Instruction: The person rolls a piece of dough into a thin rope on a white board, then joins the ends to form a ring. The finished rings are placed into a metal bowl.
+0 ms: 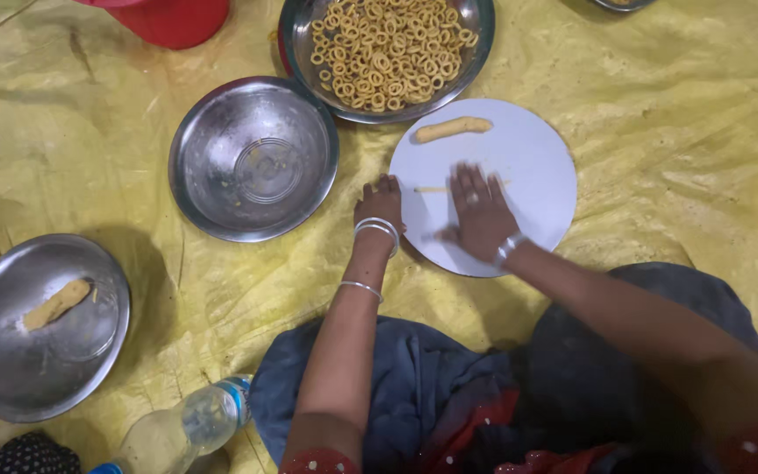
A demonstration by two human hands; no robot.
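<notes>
Fingers (471, 180) of right hand (481, 213) spread flat on thin dough strip (433, 190) | left hand (379, 204) curled at white round board (528, 149) edge | advice: roll with even, light pressure | dough log (453, 129) behind.

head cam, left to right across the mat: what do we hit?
Steel plate holding a dough log → plastic bottle → empty steel bowl → left hand at the white round board's edge → right hand flat on a thin dough strip.

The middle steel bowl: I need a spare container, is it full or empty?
Nearly empty: the middle steel bowl shows its bare shiny bottom, with only a few crumbs.
</notes>
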